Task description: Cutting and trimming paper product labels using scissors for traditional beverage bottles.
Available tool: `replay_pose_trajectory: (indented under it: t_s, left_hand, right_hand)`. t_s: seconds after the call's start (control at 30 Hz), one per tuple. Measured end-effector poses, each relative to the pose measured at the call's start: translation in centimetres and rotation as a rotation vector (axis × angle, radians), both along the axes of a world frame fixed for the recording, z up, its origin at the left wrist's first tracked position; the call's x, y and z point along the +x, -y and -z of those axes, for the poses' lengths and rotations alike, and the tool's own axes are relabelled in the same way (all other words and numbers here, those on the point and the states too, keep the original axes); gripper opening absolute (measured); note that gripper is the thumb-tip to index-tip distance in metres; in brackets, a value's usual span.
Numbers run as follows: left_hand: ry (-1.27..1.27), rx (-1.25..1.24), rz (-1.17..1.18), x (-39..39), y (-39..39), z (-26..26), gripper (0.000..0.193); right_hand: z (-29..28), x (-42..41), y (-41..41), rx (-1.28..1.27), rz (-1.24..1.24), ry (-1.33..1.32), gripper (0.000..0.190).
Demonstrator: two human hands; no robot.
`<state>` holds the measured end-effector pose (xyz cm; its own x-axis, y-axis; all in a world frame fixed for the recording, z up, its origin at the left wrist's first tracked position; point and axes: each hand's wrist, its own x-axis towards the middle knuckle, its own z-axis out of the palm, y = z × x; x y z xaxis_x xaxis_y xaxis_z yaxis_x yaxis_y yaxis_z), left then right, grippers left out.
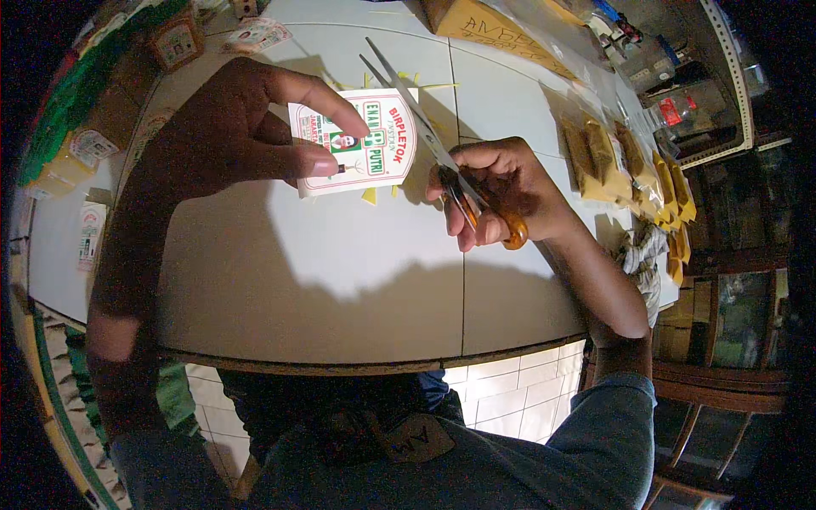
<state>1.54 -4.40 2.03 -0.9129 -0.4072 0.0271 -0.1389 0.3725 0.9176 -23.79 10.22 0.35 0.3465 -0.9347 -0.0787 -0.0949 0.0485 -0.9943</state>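
Between the thumb and fingers of my left hand [255, 134] is a white printed paper label [389, 146] with a red border and a rounded end at its right. My right hand [503, 191] has its fingers through the amber-brown handles of a pair of scissors [424, 124]. The blades point up and to the left, a little apart, and pass across the label's right upper corner. Whether the paper lies between the blades I cannot tell. Yellow paper offcuts [370, 196] lie on the white tiled table [382, 248] beneath and behind the label.
Filled packets of yellow-brown contents [599, 159] line the right side, near a plastic bottle [676, 109]. A cardboard box [503, 35] bearing handwriting stands at the back. More labels lie at the back left [258, 33] and left edge [91, 233], near yellowish packs [76, 159]. A striped cloth [641, 255] sits at right.
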Motion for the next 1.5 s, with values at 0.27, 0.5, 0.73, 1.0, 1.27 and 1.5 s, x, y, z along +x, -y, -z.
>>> replay_pose_trajectory:
  t_s: [0.27,0.5,0.73,1.0,1.27,1.5]
  left_hand:
    - [0.088,-0.017,-0.038,-0.1,-0.6,-0.9,0.031]
    - [0.053,0.011,-0.002,-0.1,-0.4,-0.2,0.028]
    - [-0.001,0.124,0.036,-0.2,-0.3,0.5,0.022]
    - [0.005,-0.039,-0.100,-0.7,0.5,1.1,0.021]
    - [-0.242,-0.120,-0.208,-0.8,0.9,2.1,0.024]
    - [-0.325,0.011,-0.285,-1.0,-0.3,0.9,0.033]
  right_hand:
    - [-0.5,0.2,0.0,0.120,0.004,-0.018,0.066]
    - [-0.1,-0.1,-0.1,0.084,-0.020,-0.013,0.062]
    - [0.1,0.0,0.4,0.099,0.041,-0.135,0.063]
    - [2.0,-0.1,0.8,-0.116,0.042,0.101,0.064]
    - [1.4,1.5,-0.2,-0.062,-0.002,0.161,0.057]
    - [0.9,2.4,-0.7,-0.034,0.048,0.129,0.037]
